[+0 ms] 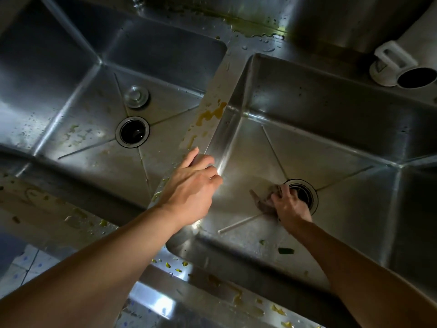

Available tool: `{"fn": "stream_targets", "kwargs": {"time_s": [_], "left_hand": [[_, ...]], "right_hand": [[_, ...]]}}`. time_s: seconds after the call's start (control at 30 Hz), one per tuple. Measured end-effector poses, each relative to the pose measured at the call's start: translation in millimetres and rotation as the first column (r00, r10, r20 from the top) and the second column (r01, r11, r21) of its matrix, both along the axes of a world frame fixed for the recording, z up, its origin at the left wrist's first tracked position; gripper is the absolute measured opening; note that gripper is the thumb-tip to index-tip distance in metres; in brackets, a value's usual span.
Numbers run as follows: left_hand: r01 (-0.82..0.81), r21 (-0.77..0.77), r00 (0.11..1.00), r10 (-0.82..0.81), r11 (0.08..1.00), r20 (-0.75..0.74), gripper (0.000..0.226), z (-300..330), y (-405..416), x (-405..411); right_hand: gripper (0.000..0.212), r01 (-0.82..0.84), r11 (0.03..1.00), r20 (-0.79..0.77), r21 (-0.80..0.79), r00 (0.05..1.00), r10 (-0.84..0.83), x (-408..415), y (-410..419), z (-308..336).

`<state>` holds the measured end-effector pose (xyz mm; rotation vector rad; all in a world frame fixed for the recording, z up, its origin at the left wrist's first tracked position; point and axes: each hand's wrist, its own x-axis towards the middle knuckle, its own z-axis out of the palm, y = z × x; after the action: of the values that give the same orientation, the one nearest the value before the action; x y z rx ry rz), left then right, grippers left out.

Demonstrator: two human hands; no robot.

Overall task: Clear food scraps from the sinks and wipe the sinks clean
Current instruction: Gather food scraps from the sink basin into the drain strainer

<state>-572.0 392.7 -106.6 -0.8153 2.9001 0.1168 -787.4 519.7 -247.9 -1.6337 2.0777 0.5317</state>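
two steel sinks sit side by side. right hand (289, 205) grips a brownish cloth (266, 200) on the right sink (331, 147) floor, just beside its drain (305, 194). left hand (191, 183), fingers loosely curled, rests on the stained divider (208, 119). yellow-green scraps (176, 265) dot the front rim; the left sink (78, 110) has a loose stopper (136, 96).

Kitchen, likely commercial. Two deep steel sinks (331, 110) side by side, each with a floor drain (132, 131). Loose plug (136, 96) in left basin. Yellow-green scraps (210, 114) on divider and front rim. Tiled floor (23, 268) below, near-left corner.
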Motion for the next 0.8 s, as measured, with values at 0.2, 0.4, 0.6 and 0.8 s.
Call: {"fn": "stream_targets", "kwargs": {"time_s": [0.2, 0.4, 0.6, 0.8], "left_hand": [[-0.003, -0.002, 0.986, 0.003, 1.0, 0.169, 0.025, 8, 0, -1], [0.0, 0.13, 0.999, -0.006, 0.992, 0.051, 0.027, 16, 41, -14], [-0.049, 0.316, 0.998, 0.056, 0.948, -0.011, 0.028, 4, 115, -33], [-0.139, 0.349, 0.985, 0.165, 0.927, -0.046, 0.028, -3, 122, -29]], "right_hand": [[0.038, -0.061, 0.986, 0.213, -0.154, 0.972, 0.094, 1, 17, 27], [0.038, -0.188, 0.975, 0.391, -0.122, 0.893, 0.221, -3, 74, 42], [0.039, -0.507, 0.851, 0.46, -0.138, 0.727, 0.509, 3, 117, 15], [0.041, -0.637, 0.755, 0.425, -0.156, 0.647, 0.633, 0, 106, -11]]}}
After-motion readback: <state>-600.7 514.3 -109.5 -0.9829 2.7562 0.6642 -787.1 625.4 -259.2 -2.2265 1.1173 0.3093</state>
